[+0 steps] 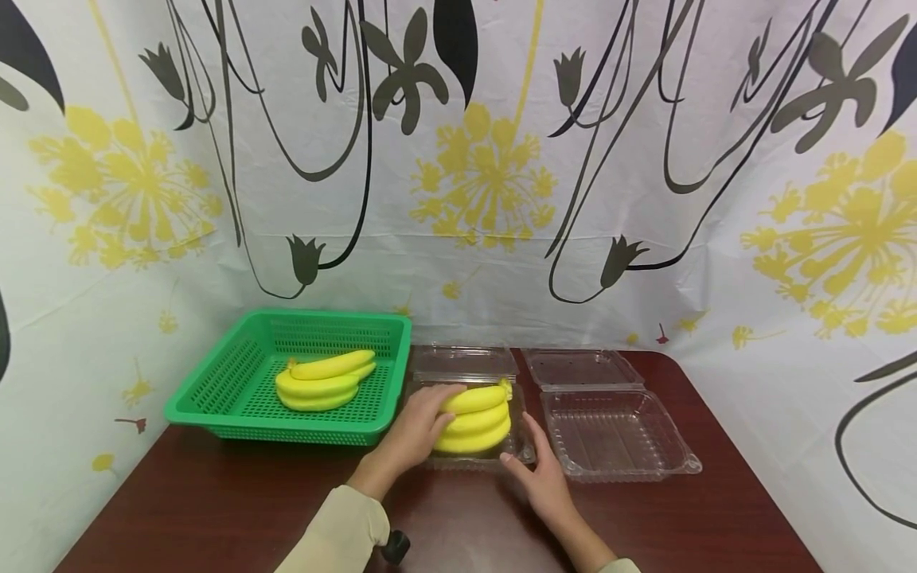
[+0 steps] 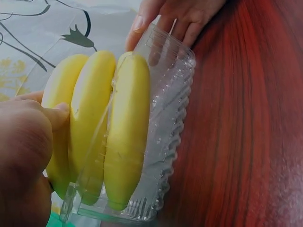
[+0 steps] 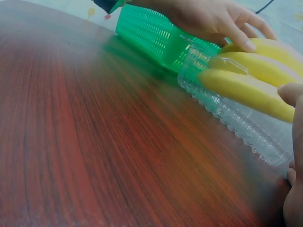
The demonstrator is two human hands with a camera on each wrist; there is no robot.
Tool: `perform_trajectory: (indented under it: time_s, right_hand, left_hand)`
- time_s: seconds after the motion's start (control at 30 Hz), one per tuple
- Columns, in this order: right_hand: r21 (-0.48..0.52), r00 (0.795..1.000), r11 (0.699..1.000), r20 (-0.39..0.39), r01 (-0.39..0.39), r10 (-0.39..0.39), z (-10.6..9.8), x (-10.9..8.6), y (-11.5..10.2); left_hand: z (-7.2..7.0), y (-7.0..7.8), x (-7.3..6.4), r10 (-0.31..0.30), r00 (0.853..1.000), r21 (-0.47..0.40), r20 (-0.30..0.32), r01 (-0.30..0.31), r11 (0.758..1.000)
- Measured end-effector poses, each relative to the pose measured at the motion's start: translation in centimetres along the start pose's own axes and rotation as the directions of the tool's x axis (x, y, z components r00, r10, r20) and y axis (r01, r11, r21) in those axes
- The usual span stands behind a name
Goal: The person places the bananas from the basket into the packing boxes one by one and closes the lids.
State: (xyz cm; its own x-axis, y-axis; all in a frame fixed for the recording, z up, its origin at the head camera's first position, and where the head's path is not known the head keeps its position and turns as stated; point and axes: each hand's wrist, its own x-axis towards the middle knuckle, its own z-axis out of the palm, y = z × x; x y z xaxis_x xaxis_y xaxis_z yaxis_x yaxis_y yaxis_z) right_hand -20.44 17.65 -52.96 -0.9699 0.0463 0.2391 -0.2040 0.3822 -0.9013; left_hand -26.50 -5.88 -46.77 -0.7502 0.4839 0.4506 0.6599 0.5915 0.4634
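A bunch of yellow bananas (image 1: 476,420) sits at the open middle clear plastic clamshell container (image 2: 165,137), its lower part inside the walls. My left hand (image 1: 421,422) grips the bunch from its left side, the thumb pressing on a banana in the left wrist view. My right hand (image 1: 546,477) is at the container's right front corner, thumb and fingers spread apart. In the left wrist view its fingers show through the clear wall. The right wrist view shows the left hand (image 3: 208,21) on top of the bananas (image 3: 251,92), with the right thumb (image 3: 289,94) close to them.
A green plastic basket (image 1: 189,411) at the left holds another bunch of bananas (image 1: 322,382). To the right lies a second open clear clamshell container (image 1: 619,438), its lid tilted back. Everything stands on a dark red wooden table (image 1: 286,485) before a patterned cloth (image 1: 458,310).
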Motion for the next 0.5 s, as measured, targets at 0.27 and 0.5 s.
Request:
perform_trajectory:
  time_s: [0.27, 0.5]
  right_hand:
    - [-0.002, 1.0, 1.0, -0.001, -0.009, 0.009, 0.05, -0.06, -0.05]
    - [0.001, 1.0, 1.0, -0.001, -0.008, 0.008, -0.01, -0.03, -0.09]
  left_hand:
    - [0.66, -0.65, -0.47, 0.037, 0.997, 0.094, 0.061, -0.042, 0.995]
    - [0.87, -0.55, -0.42, 0.047, 0.998, 0.097, 0.048, -0.052, 0.994]
